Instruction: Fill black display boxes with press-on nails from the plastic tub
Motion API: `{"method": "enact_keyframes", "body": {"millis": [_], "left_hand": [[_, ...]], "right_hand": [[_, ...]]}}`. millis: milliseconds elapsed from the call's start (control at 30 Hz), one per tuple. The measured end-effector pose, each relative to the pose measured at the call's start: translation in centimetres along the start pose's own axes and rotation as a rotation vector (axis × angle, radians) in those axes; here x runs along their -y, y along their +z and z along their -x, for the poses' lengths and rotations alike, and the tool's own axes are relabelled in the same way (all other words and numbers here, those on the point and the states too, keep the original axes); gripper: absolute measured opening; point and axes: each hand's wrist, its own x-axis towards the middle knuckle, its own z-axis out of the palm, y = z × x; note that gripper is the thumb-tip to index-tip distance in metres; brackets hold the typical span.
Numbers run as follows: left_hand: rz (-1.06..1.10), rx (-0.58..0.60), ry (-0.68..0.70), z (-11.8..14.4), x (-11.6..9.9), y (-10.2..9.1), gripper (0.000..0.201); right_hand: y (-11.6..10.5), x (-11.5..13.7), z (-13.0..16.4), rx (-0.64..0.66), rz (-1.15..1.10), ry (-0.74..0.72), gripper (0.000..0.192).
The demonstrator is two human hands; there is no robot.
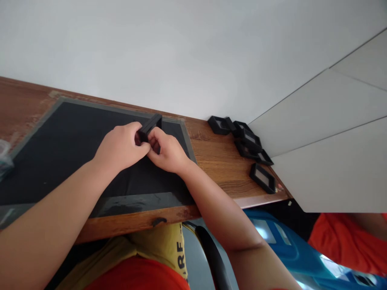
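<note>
Above the black mat (pixel 75 137) on the wooden table, a black rectangular frame (pixel 150 125) is held tilted up on its edge. My left hand (pixel 121 145) is closed around the frame's near left side, thumb toward me. With its fingers curled at the frame's right side, my right hand (pixel 168 150) pinches at its near end. The fingertips and the lower part of the frame are partly hidden, so I cannot tell whether anything small is between them.
Several similar black frames (pixel 219 125) lie at the table's right end, some overlapping; a single frame (pixel 262 178) rests nearer the front edge. A clear plastic item (pixel 4 159) is at far left. White panels stand at right. Beyond them shows another person's orange sleeve (pixel 344 243) above a blue chair.
</note>
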Motion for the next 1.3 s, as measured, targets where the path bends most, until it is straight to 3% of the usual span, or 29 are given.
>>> {"method": "enact_keyframes", "body": {"millis": [233,333,433,567,767,867,967,1100,1200,1300], "left_hand": [[0.023,-0.052,0.03,0.1,0.3,0.2,0.014],[0.209,-0.092,0.055,0.0,0.9,0.0,0.017],[0.312,-0.124,0.143,-0.3,1.7,0.5,0.034],[0.333,-0.19,0.296,-0.6,2.4,2.1,0.054],[0.691,-0.182,0.148,-1.3,2.5,2.9,0.042],[0.798,-0.191,0.124,-1.9,2.8,2.2,0.033],[0.8,-0.211,0.103,-2.2,3.2,1.5,0.027],[0.785,-0.12,0.093,-2.1,2.9,0.6,0.023],[0.78,-0.053,0.077,-1.9,2.3,0.5,0.019],[0.839,-0.053,0.031,-1.7,2.0,1.1,0.039]], "right_hand": [[0.8,-0.8,-0.2,-0.06,-0.113,-0.005,0.016],[1.2,-1.4,-0.6,-0.204,-0.412,0.046,0.02],[1.1,-1.5,-1.0,-0.336,-0.755,0.161,0.028],[0.6,-0.9,-1.0,-0.303,-1.059,0.289,0.032],[-0.2,0.3,-0.6,-0.269,-1.219,0.447,0.031],[-1.2,0.4,-0.4,-0.142,-1.156,0.526,0.036],[-2.5,0.4,-0.1,-0.148,-0.812,0.542,0.046],[-3.5,0.3,0.6,-0.348,-0.327,0.213,0.034],[-3.2,0.6,0.8,-0.203,-0.234,-0.015,0.021],[-2.3,1.1,0.9,-0.034,-0.275,-0.034,0.025]]}}
